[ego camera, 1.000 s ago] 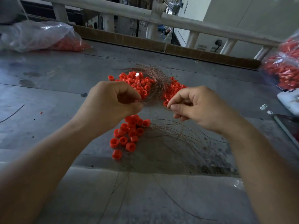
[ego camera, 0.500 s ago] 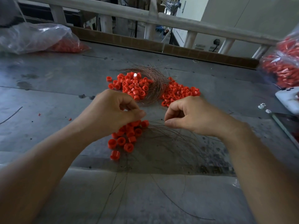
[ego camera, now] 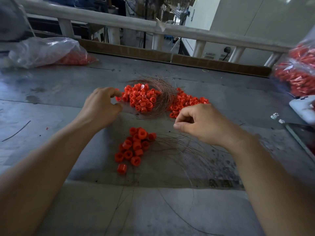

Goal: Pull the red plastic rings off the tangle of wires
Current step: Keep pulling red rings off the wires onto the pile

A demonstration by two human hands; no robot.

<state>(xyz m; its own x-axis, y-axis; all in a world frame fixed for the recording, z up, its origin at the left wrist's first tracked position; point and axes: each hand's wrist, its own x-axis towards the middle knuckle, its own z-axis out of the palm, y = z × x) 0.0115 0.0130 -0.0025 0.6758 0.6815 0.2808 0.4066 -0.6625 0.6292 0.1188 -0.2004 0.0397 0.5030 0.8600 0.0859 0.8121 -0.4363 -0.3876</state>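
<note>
A tangle of thin copper wires (ego camera: 163, 99) lies in the middle of the metal table, with a heap of red plastic rings (ego camera: 141, 97) threaded in it. More red rings (ego camera: 185, 103) lie just right of the tangle. My left hand (ego camera: 102, 106) is at the heap's left edge, finger and thumb apart around a ring there. My right hand (ego camera: 201, 123) hovers to the right and nearer, thumb and forefinger pinched together; I see nothing clearly in the pinch. Below and between the hands lies a small pile of loose rings (ego camera: 134, 149), with loose wires (ego camera: 180, 145) fanning out to its right.
A clear plastic bag of red rings (ego camera: 49, 51) lies at the back left, another bag of rings (ego camera: 296, 74) at the right edge. A white device (ego camera: 303, 108) and a dark flat object (ego camera: 303, 135) sit at the right. A railing (ego camera: 119, 23) runs behind the table.
My left hand has moved away from the near pile up to the far heap and opened its fingers. My right hand has shifted right and slightly down, still pinched.
</note>
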